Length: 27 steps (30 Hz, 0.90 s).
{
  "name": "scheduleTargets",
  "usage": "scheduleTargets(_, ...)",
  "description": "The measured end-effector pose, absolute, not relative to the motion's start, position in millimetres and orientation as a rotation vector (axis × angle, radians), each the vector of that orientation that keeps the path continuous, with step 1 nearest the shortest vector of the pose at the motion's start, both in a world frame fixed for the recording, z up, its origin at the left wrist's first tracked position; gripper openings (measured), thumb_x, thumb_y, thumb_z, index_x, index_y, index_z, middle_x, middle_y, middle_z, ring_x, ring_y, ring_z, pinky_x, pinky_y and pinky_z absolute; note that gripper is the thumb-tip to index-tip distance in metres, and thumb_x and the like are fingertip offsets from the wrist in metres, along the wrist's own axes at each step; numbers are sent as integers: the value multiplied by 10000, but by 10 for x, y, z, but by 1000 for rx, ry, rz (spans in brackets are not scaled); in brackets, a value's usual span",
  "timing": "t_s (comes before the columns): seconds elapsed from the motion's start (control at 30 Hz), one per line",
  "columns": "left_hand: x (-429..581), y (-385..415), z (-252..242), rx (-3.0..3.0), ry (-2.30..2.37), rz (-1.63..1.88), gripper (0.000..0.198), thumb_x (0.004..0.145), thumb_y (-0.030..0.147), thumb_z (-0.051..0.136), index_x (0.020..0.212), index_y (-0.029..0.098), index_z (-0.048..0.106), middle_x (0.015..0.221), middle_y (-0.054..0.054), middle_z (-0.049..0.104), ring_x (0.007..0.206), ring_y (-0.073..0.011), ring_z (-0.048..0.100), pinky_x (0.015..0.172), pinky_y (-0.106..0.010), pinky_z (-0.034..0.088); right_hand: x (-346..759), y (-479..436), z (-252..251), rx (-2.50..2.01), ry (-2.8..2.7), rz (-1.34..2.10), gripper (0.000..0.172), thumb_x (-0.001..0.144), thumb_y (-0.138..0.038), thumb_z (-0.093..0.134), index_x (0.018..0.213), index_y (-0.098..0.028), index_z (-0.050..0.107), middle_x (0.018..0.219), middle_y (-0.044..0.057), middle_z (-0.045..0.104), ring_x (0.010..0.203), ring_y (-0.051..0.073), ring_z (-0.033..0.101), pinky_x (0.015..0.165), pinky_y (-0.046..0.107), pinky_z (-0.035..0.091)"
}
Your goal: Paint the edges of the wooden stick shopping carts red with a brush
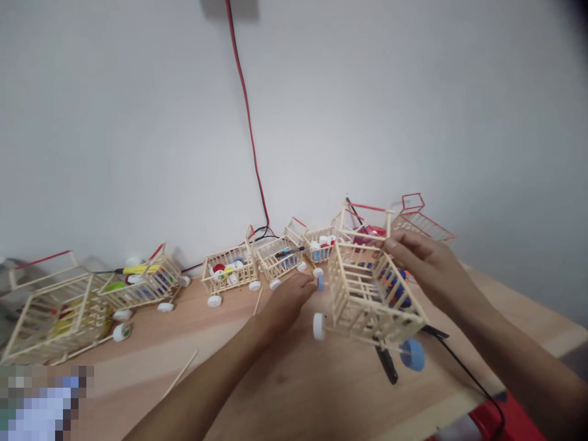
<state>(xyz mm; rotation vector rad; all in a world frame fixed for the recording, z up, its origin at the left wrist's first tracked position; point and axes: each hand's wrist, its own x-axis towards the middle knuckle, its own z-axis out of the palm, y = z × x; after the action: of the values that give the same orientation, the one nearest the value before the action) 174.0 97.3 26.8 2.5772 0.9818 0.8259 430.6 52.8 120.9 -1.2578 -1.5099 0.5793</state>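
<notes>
A toy shopping cart built of thin wooden sticks is held tilted above the table, its stick handle topped with a red bar. My right hand pinches its frame near the base of the handle. Bottle caps serve as wheels: a white front wheel, a blue front wheel and a blue rear wheel. My left hand is closed at that rear wheel, fingertips against it; the exact hold is partly hidden.
Several similar stick carts line the wall, including one with coloured caps and a large one at left. Loose sticks lie on the wooden table. A black-handled tool and a cable lie near the held cart.
</notes>
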Motion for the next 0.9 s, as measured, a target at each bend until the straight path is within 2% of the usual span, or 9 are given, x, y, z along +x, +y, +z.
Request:
scheduleTargets(0.17,1232,607,324,2595,1142,868,401,813,-38,387,967,175,689,1041,-73,717,980,-192,649,884,-338,525,3881,442,929,-1130,-1703,703,276,878,-479,512,809,-220,578,737,-12,569,702,113,531,655,242,435)
scheduleTargets(0.3,820,339,355,2545,1261,1051,335,837,14,408,953,176,677,974,-70,739,917,-181,688,831,-311,553,3503,420,664,-1038,-1802,771,269,892,-443,499,803,-209,598,743,-5,586,717,112,548,678,244,441)
scheduleTargets(0.53,545,89,302,2541,1352,1113,322,865,69,396,955,188,682,936,-45,756,861,-155,716,757,-244,573,3150,487,474,-1000,-1845,831,277,907,-439,469,838,-199,587,759,-5,598,712,102,540,668,240,432)
scheduleTargets(0.63,537,71,251,2515,1389,1163,310,853,82,409,935,189,688,933,-42,761,851,-155,723,754,-238,579,3135,501,489,-985,-1885,864,270,893,-444,497,961,-211,617,893,13,661,810,118,598,750,260,472)
scheduleTargets(0.73,533,64,221,2488,1414,1165,309,837,90,425,937,200,696,936,-31,763,845,-152,727,745,-226,582,3179,457,508,-983,-1946,903,344,865,-458,541,1108,-228,623,1083,44,679,959,148,632,863,301,494)
scheduleTargets(0.83,521,57,208,2479,1418,1163,307,822,91,435,932,201,699,937,-24,764,844,-146,729,741,-211,581,3381,439,567,-1036,-1952,905,506,831,-471,584,1287,-254,552,1295,67,610,1163,193,579,976,356,470)
scheduleTargets(0.9,514,56,202,2474,1409,1163,313,810,84,435,928,200,699,932,-20,765,839,-141,730,741,-202,579,3653,513,640,-1126,-1897,882,558,826,-485,583,1335,-266,517,1335,70,587,1223,215,546,1010,387,454)
